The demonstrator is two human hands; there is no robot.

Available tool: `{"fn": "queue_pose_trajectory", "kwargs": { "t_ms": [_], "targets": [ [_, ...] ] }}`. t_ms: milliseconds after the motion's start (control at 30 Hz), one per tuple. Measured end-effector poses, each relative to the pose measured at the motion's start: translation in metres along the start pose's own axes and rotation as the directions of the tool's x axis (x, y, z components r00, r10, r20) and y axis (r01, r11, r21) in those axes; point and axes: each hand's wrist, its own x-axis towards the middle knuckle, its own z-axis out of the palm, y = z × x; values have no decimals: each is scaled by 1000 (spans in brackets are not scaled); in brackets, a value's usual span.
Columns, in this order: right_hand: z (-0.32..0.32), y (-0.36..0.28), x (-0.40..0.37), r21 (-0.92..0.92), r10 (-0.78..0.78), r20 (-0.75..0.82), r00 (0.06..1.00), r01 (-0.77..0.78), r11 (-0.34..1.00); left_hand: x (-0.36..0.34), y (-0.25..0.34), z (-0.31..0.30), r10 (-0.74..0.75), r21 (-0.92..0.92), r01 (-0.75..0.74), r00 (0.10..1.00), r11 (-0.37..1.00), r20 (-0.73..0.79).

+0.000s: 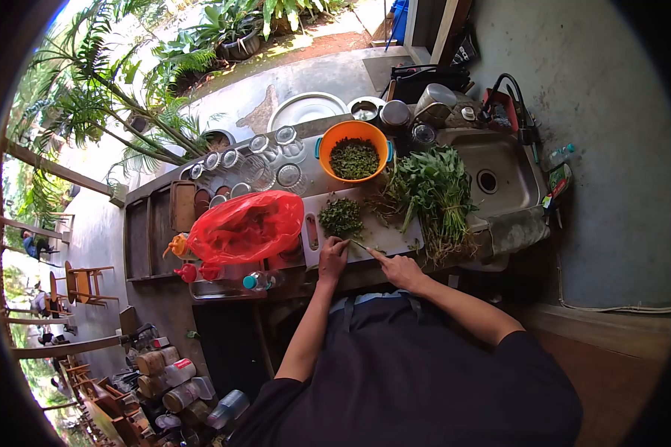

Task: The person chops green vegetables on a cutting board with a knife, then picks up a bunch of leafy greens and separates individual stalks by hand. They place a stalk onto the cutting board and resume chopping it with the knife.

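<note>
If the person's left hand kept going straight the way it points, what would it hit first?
Most likely the pile of chopped greens on the white cutting board, just ahead of the left hand; the orange bowl lies beyond. The right hand and its knife sit off to the side.

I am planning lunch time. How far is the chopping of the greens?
Done: chopped greens in the orange bowl, with another pile on the cutting board. In hand: right hand holds the knife, left hand beside it. Left: a large uncut bunch by the sink.
</note>
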Motion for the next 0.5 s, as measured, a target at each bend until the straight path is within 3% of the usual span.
{"fn": "queue_pose_trajectory", "kwargs": {
  "t_ms": [300,400,500],
  "targets": [
    [-11,-12,8,-17,5,37,999,-5,1000,0,-2,0,18,16,-18,1000,1000,8],
    [-10,-11,15,-72,-63,-36,997,61,996,0,0,-1,24,30,-25,1000,999,13],
    [-10,-15,22,-100,-13,29,999,16,995,1,-1,0,29,45,-30,999,999,13]
  ]
}}
